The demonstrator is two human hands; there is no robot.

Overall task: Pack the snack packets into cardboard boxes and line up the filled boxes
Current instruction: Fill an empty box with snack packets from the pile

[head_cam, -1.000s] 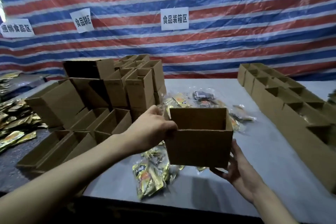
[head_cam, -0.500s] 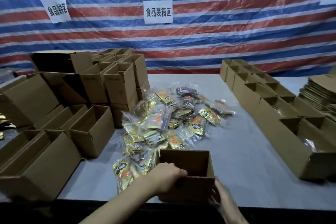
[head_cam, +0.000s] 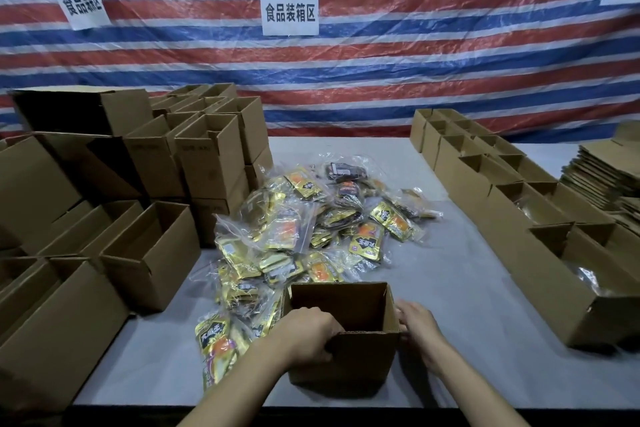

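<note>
open-top cardboard box is sitting upright on the grey table, close to the near edge, right in front of the snack packets. packets are lying in a loose pile mid-table, the nearest ones right against the box's left wall. left hand is grasping the box at its near-left corner, fingers curling over the rim, thumb on the outside. right hand is resting against the box's right wall, fingers fairly straight, not wrapping anything. box floor is hidden, so can't tell what's inside. empty boxes are standing stacked on the left, some on their sides. row of boxes is running along the right side, tops open. flat cardboard stack is sitting far right. striped tarp is hanging behind, paper signs stuck on it.
</note>
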